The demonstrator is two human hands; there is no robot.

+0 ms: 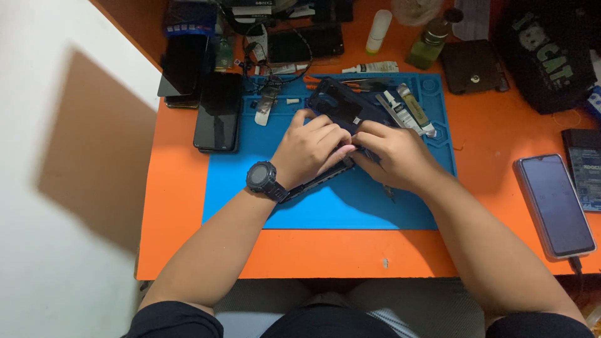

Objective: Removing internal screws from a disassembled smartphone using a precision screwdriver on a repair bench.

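Both hands sit together over a dark phone (338, 106) lying on the blue mat (350, 206). The left hand (310, 150) has its fingers curled and pressed close along the phone's near side, holding it down; a black watch (263, 178) is on that wrist. The right hand (397, 156) has its fingers bent and bunched narrow, tips touching the phone's edge right beside the left fingertips. Whether it pinches anything small between them I cannot tell. The phone's far end juts out beyond the knuckles, tilted toward the mat's back edge.

On the mat's far right corner lie a couple of small tubes (407, 109). A green bottle (429, 44) and a white bottle (379, 30) stand behind the mat; what is in them is unclear. Black phones (218, 112) lie left of the mat, and another phone (554, 203) lies well apart on the right of the orange table (313, 253).

Both forearms come in from below, converging over the mat, wrists low.
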